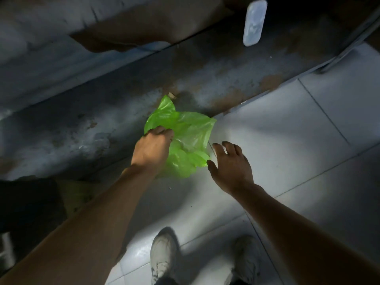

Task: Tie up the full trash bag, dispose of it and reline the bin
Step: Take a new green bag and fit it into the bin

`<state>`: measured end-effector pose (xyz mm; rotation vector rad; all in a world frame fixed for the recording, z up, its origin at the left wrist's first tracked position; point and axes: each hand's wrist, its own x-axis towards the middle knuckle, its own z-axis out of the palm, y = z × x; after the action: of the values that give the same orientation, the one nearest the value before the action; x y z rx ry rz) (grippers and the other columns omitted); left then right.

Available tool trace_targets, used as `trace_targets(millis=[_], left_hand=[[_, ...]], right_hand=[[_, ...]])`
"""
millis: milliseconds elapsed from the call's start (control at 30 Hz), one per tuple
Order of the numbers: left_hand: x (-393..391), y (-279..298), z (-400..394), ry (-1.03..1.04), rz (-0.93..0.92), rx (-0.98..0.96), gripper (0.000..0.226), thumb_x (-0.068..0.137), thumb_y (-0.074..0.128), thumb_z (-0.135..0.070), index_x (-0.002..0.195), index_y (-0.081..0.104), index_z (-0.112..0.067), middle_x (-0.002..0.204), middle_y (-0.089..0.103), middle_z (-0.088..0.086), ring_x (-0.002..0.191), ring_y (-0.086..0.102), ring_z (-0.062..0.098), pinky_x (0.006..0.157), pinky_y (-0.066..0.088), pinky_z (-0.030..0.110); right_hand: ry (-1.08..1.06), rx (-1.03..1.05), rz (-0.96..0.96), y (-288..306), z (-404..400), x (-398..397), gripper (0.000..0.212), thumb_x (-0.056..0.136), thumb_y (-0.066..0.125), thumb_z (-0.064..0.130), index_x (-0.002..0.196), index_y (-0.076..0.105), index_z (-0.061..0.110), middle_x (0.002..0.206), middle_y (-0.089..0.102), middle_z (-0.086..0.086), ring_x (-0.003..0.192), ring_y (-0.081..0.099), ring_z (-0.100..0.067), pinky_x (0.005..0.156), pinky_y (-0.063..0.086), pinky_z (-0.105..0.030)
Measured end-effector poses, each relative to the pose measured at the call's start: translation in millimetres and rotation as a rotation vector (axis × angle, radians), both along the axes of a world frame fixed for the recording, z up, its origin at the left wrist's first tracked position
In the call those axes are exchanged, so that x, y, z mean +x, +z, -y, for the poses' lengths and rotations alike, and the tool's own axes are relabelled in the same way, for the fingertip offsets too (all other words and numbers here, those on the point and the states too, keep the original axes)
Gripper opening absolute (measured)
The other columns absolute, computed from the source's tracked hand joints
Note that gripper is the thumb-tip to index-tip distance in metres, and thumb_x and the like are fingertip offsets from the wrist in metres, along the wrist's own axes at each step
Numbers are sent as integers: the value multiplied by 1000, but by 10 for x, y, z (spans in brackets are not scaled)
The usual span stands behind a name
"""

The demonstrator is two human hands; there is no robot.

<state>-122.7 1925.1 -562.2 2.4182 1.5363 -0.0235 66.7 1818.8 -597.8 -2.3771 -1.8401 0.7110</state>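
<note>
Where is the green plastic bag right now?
In the head view, the green bag sits mid-frame, where the white floor tiles meet a stained grey strip. The left hand grips its left edge; the open right hand is just beside it.

Bare forearms, pale shoes

No sleeves on either forearm; left hand [153,148] and right hand [231,163] ungloved, no rings; scuffed whitish sneakers [162,256] with dark marks.

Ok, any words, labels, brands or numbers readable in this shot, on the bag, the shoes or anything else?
None readable.
Green bag, gripped by the left hand: no print shows.
White shoes: dark marks only, too blurred to read.
Pale oblong object at top: blurred, no text legible.
</note>
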Motion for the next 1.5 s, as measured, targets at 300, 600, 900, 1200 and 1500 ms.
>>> trace_targets(millis=[300,600,900,1200,1500], left_hand=[[-208,1475,332,15,34,-21,13,92,57,-23,99,67,-20,106,64,6,96,64,36,70,55,46],[-246,2955,871,-38,181,-16,13,92,64,-19,96,74,-11,121,65,3,116,56,29,82,55,44],[-158,3971,1643,11,184,69,12,88,66,-19,87,70,-8,93,68,9,103,58,31,76,52,37],[-104,4900,2860,307,202,143,12,91,62,-22,95,70,-15,87,70,10,83,64,35,61,48,36],[-644,5619,3991,585,91,271,11,89,61,-23,92,70,-18,90,73,6,79,68,35,57,52,36]], right_hand=[[45,-8,19,1569,242,-40,60,93,52,44,146,39,19,148,40,-10,136,34,-30,105,37,-41],[30,56,46,3147,511,-105,63,90,56,40,146,40,17,144,42,-12,133,37,-31,103,40,-42],[226,116,30,4129,749,87,61,86,58,32,143,44,15,141,44,-12,129,39,-34,100,41,-41],[567,189,-4,5079,1121,230,58,87,59,32,141,44,16,140,43,-9,130,38,-32,105,41,-42],[873,269,-81,5748,1617,-669,57,89,59,37,141,45,17,145,41,-8,132,38,-30,106,36,-38]])
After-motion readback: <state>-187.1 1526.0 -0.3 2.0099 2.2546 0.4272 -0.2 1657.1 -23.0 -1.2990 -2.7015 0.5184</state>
